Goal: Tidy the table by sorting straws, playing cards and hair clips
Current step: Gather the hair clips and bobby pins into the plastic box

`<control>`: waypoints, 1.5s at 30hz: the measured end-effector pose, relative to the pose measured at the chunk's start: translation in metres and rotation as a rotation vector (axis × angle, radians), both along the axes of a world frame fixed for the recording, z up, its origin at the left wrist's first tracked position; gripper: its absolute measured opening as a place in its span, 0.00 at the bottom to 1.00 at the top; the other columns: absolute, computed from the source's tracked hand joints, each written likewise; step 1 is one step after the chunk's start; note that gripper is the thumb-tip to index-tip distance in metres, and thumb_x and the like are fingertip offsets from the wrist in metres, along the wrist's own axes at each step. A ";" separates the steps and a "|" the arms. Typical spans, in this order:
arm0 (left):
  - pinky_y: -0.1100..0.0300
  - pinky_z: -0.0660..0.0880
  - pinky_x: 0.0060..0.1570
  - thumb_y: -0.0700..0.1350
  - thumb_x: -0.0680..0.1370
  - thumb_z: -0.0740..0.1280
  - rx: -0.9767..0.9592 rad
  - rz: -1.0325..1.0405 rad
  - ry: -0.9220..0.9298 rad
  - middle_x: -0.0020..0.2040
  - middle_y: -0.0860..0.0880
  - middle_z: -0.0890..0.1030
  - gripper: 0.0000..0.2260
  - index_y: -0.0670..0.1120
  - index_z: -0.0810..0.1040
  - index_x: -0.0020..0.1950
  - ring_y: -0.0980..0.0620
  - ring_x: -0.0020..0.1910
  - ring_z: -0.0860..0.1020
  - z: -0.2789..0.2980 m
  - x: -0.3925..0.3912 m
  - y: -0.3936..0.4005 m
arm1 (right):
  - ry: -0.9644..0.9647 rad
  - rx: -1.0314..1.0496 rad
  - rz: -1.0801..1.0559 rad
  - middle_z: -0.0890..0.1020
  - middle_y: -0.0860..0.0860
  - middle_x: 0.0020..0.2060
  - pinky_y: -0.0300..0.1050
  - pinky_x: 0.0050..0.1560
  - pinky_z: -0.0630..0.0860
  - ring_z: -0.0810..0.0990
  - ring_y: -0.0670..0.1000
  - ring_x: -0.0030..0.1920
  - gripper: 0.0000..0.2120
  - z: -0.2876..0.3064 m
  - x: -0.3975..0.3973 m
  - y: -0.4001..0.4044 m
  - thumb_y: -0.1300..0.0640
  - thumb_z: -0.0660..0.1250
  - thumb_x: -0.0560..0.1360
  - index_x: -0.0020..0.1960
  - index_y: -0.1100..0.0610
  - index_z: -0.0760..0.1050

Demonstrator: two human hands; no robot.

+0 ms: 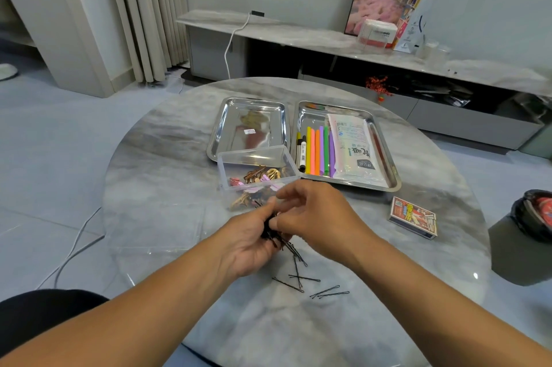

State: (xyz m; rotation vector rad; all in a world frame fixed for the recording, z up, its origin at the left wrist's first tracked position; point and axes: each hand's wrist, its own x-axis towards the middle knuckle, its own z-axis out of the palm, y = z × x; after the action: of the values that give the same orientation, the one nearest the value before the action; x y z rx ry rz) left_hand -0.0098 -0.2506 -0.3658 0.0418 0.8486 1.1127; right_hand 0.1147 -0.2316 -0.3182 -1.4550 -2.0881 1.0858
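My left hand [249, 239] holds a bunch of black bobby pins [273, 233] over the round marble table [167, 175]. My right hand [313, 214] pinches at the same bunch from above. Several loose bobby pins [301, 278] lie on the table just below my hands. Behind my hands, a clear plastic box [257, 168] contains gold and pink hair clips. The right steel tray [388, 157] carries coloured straws [319, 150], markers and a packet of straws [354, 148]. A boxed deck of playing cards [413, 217] lies at the right.
The left steel tray [227, 124] has only a small sticker in it. A dark stool with a black bowl [531, 217] stands off the table's right edge. A low marble bench [298, 35] with a picture and boxes runs along the far wall. Cables lie on the floor at left.
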 end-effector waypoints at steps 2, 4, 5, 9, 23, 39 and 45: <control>0.62 0.79 0.28 0.41 0.81 0.62 -0.033 0.009 -0.024 0.41 0.41 0.80 0.11 0.37 0.76 0.60 0.51 0.34 0.78 0.001 -0.004 0.002 | -0.043 0.099 0.153 0.81 0.39 0.47 0.37 0.49 0.80 0.80 0.36 0.48 0.18 0.006 0.009 0.000 0.55 0.79 0.66 0.53 0.46 0.79; 0.65 0.75 0.23 0.39 0.80 0.64 -0.048 0.003 -0.050 0.37 0.44 0.76 0.09 0.38 0.75 0.60 0.54 0.30 0.73 0.001 -0.006 0.005 | -0.164 0.214 0.325 0.76 0.38 0.50 0.37 0.50 0.77 0.75 0.38 0.53 0.18 0.008 0.017 0.000 0.50 0.80 0.64 0.51 0.44 0.77; 0.66 0.73 0.22 0.40 0.81 0.63 -0.048 0.001 -0.075 0.35 0.45 0.75 0.09 0.39 0.75 0.59 0.55 0.29 0.71 0.002 -0.006 0.005 | -0.219 0.277 0.400 0.74 0.39 0.52 0.38 0.53 0.75 0.73 0.40 0.55 0.18 0.006 0.021 0.001 0.47 0.80 0.64 0.50 0.43 0.76; 0.70 0.65 0.19 0.44 0.82 0.61 -0.032 -0.011 -0.121 0.37 0.45 0.72 0.08 0.39 0.73 0.52 0.56 0.30 0.67 0.006 -0.004 0.006 | -0.218 0.341 0.462 0.71 0.41 0.54 0.43 0.55 0.73 0.70 0.43 0.56 0.21 -0.009 0.029 0.002 0.43 0.79 0.64 0.51 0.45 0.74; 0.68 0.74 0.24 0.45 0.71 0.71 0.050 -0.265 -0.085 0.37 0.49 0.71 0.09 0.41 0.78 0.47 0.58 0.31 0.71 0.008 0.006 -0.008 | -0.032 0.138 0.367 0.61 0.33 0.71 0.32 0.67 0.66 0.63 0.34 0.69 0.49 -0.022 0.027 0.001 0.44 0.79 0.64 0.77 0.41 0.57; 0.69 0.71 0.22 0.40 0.77 0.65 0.060 -0.285 -0.074 0.32 0.51 0.69 0.06 0.44 0.73 0.41 0.60 0.24 0.70 0.014 0.006 -0.007 | 0.056 0.153 0.268 0.76 0.40 0.60 0.35 0.63 0.71 0.74 0.37 0.60 0.42 -0.024 0.022 0.000 0.48 0.82 0.61 0.71 0.45 0.69; 0.67 0.72 0.24 0.39 0.80 0.63 0.121 -0.278 0.038 0.32 0.50 0.70 0.07 0.43 0.72 0.42 0.60 0.26 0.71 0.010 0.008 -0.007 | 0.143 0.100 0.268 0.74 0.40 0.62 0.27 0.59 0.69 0.73 0.36 0.61 0.38 -0.025 0.021 -0.001 0.53 0.82 0.64 0.70 0.47 0.71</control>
State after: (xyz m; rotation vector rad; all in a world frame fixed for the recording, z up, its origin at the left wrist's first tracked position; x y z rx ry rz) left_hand -0.0020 -0.2579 -0.3559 0.2749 0.7818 0.9023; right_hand 0.1362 -0.2321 -0.3430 -1.0397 -2.2425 1.1262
